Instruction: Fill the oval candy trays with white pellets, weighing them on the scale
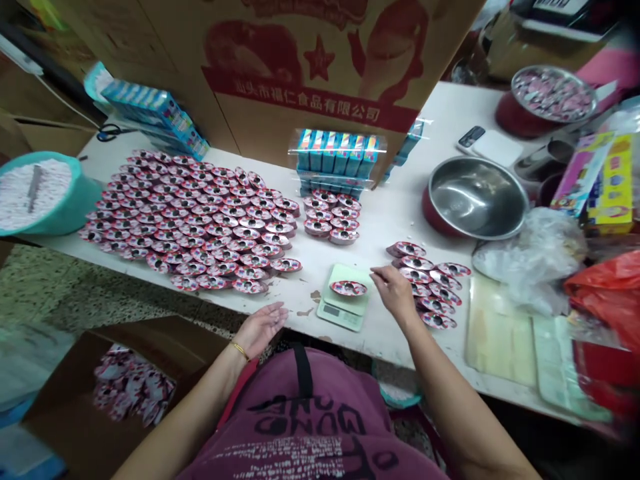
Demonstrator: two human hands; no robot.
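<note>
A small red and white packet point(349, 288) lies on the pale green scale point(341, 317) near the table's front edge. Just right of the scale is my right hand point(395, 291), its thumb and fingertips pressed together; whatever they may hold is too small to make out. My left hand point(262, 329) is palm up at the front edge, left of the scale, with its fingers apart and nothing in it. Similar packets stand in a big block of rows point(200, 220) at the left, in a small group point(331, 217) behind the scale, and in another group point(435, 293) beyond my right hand.
A large carton point(300, 73) stands at the back, with blue boxes point(337, 153) before it. An empty steel bowl point(477, 200) and plastic bags point(540, 257) are at the right. A teal basin of white pieces point(83, 200) sits far left; an open carton point(65, 407) is below.
</note>
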